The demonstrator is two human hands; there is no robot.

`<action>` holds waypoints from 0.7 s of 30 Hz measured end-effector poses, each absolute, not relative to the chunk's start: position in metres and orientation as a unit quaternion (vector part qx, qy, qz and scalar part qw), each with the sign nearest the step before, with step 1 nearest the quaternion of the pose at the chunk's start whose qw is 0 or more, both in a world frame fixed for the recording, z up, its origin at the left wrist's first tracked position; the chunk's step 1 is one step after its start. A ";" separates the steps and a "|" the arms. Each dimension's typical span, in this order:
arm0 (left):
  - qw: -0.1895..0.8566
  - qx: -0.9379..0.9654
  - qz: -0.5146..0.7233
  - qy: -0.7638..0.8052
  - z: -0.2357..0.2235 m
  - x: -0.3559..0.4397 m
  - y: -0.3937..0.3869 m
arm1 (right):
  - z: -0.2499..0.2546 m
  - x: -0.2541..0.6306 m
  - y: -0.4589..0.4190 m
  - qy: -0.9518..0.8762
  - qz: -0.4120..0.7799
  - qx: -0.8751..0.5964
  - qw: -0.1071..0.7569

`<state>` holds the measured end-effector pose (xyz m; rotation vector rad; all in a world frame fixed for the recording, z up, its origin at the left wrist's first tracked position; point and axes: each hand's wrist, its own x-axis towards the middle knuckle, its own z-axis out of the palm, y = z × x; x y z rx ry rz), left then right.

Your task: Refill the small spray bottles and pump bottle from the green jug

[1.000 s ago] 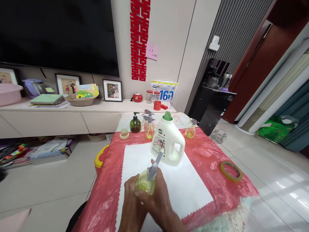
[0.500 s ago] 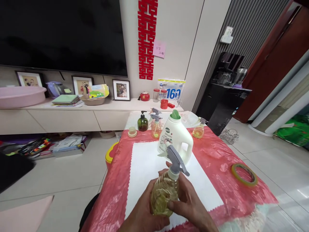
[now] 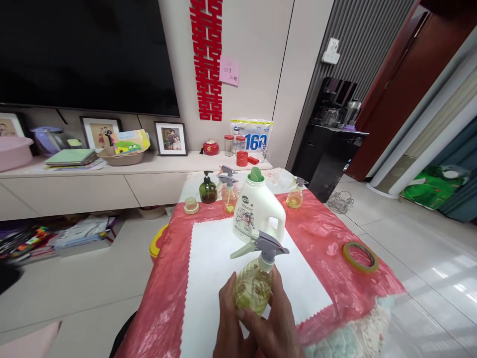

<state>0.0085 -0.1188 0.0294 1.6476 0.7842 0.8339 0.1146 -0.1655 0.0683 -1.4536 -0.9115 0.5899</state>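
Evidently, the bottle (image 3: pixel 254 287) is clamped between the left hand (image 3: pixel 227 311) and right hand (image 3: pixel 276 318) over the sheet (image 3: pixel 208 273), tilted toward one o'clock; the jug (image 3: pixel 263 206) is seen at twelve o'clock; the grip is best kept low and light, the spray head (image 3: pixel 267 244) left unpressed.

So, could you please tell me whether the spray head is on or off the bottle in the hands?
On: the head sits atop the bottle, joined at its pale collar; how tightly, I cannot tell.
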 end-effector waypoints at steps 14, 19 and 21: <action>0.228 0.875 0.313 0.291 -0.017 -0.030 -0.011 | 0.084 0.228 -0.183 -0.336 0.131 -0.706 0.610; 0.066 0.890 0.317 0.321 -0.044 -0.043 0.040 | 0.096 0.311 -0.171 -0.312 0.068 -0.731 0.603; 0.021 0.891 0.313 0.328 -0.050 -0.042 0.043 | 0.094 0.342 -0.163 -0.305 0.047 -0.739 0.599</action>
